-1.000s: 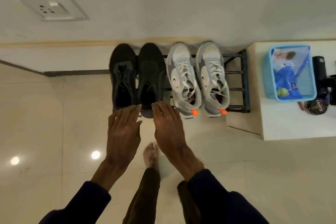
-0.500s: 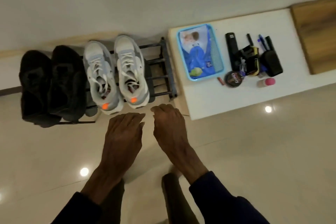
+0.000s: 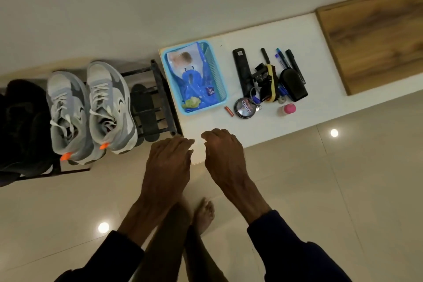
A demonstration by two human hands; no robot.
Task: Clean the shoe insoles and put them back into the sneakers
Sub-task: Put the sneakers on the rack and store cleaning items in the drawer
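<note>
Both hands have shifted rightward from in front of the grey sneakers (image 3: pixel 109 107) to the near corner of the white table (image 3: pixel 206 126). The left hand (image 3: pixel 168 162) and right hand (image 3: pixel 225 158) hover side by side, fingers loosely curled, holding nothing. The sneakers stand on the shoe rack (image 3: pixel 163 89), left of the hands.

Both arms out fwd, left hand (image 3: pixel 168 162) & right hand (image 3: pixel 223 155) palms down, fingers loosely curled, holding nothing.
</note>
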